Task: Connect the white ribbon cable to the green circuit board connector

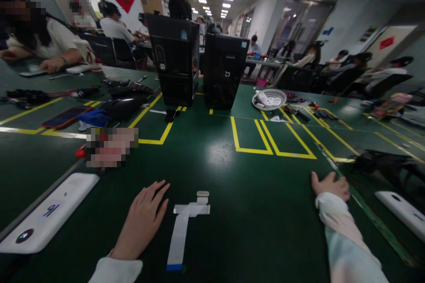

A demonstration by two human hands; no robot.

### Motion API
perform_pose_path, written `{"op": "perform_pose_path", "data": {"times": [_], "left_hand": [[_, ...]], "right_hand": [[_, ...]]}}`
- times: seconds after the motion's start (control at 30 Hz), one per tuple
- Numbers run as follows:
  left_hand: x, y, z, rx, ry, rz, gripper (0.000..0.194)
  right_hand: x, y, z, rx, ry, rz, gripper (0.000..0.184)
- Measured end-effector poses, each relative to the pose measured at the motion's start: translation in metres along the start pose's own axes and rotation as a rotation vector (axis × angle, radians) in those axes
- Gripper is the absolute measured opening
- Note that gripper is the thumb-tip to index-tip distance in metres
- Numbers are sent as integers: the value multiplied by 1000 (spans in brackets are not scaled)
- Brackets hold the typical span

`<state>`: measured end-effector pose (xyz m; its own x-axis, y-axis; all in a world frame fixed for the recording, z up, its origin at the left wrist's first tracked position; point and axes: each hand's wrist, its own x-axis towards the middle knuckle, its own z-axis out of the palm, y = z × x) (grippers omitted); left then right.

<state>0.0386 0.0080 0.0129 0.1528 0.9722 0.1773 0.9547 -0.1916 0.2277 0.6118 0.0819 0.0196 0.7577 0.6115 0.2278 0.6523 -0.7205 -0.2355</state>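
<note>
On the green table lies a white flat ribbon cable (179, 236), its blue-tipped end toward me and a small connector at its far end. Just left of it rests my left hand (144, 216), fingers stretched out and apart, holding nothing. Farther to the right, my right hand (331, 186) lies on the table with its thumb spread and nothing visible in it; its other fingers are partly curled. A green strip (375, 221) runs along the table beside that hand.
Two black computer towers (174, 59) stand at the back of the green table (259, 199). A white basket (268, 98) sits to their right. White devices lie at left (49, 216) and right (403, 212). An orange-edged phone (66, 116) lies at the left. Other people sit around.
</note>
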Motion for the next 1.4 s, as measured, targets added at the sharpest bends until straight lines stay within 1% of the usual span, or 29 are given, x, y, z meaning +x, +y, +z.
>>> {"op": "perform_pose_path", "data": {"times": [0.03, 0.07, 0.13, 0.2, 0.27, 0.33, 0.43, 0.57, 0.73, 0.83, 0.9, 0.93, 0.97, 1.03, 1.1, 1.13, 1.2, 1.27, 1.33, 1.4], "left_hand": [[0, 0, 1, -1, 2, 2, 50], [0, 0, 1, 0, 7, 4, 50], [0, 1, 1, 5, 17, 8, 49], [1, 2, 0, 12, 23, 15, 49], [1, 4, -1, 12, 29, 20, 49], [1, 4, -1, 7, 38, 21, 48], [2, 4, -1, 1, 39, 17, 48], [2, 3, -1, 3, 29, 14, 48], [2, 3, -1, 7, 10, 10, 49], [2, 2, 0, 8, 3, 2, 50], [2, 2, 0, 13, -4, 4, 50], [2, 2, 0, 15, -7, 7, 50], [2, 2, 0, 18, -10, 7, 50], [1, 1, 0, 24, -10, 5, 50], [1, 0, 1, 29, -6, 9, 50], [1, 0, 1, 30, 0, 14, 50], [1, 0, 1, 31, 18, 30, 49], [1, 1, 1, 30, 32, 40, 49], [1, 2, 0, 31, 34, 38, 49], [2, 3, 0, 33, 26, 29, 49]], "right_hand": [[6, 13, -2, -7, -38, 41, 81], [10, 23, -5, -13, -76, 47, 84], [14, 35, -9, -29, -123, 14, 86], [15, 39, -13, -46, -137, -34, 86], [15, 39, -16, -62, -148, -53, 87], [14, 39, -18, -78, -167, -54, 88], [10, 42, -18, -107, -154, -42, 87], [-3, 52, -15, -142, -97, -80, 86], [-29, 72, -14, -145, -39, -208, 83], [-43, 86, -17, -104, -50, -277, 80], [-50, 95, -19, -48, -31, -300, 78], [-54, 99, -20, -28, -3, -269, 77], [-57, 103, -21, -19, 27, -201, 77], [-63, 110, -22, -23, 66, 5, 80], [-67, 117, -23, -15, 57, 178, 82], [-67, 119, -23, -6, 37, 218, 82], [-65, 124, -23, 6, -11, 224, 82], [-59, 128, -25, -12, -63, 188, 83], [-49, 132, -27, -45, -105, 118, 85], [-38, 135, -28, -74, -142, 16, 89]]}}
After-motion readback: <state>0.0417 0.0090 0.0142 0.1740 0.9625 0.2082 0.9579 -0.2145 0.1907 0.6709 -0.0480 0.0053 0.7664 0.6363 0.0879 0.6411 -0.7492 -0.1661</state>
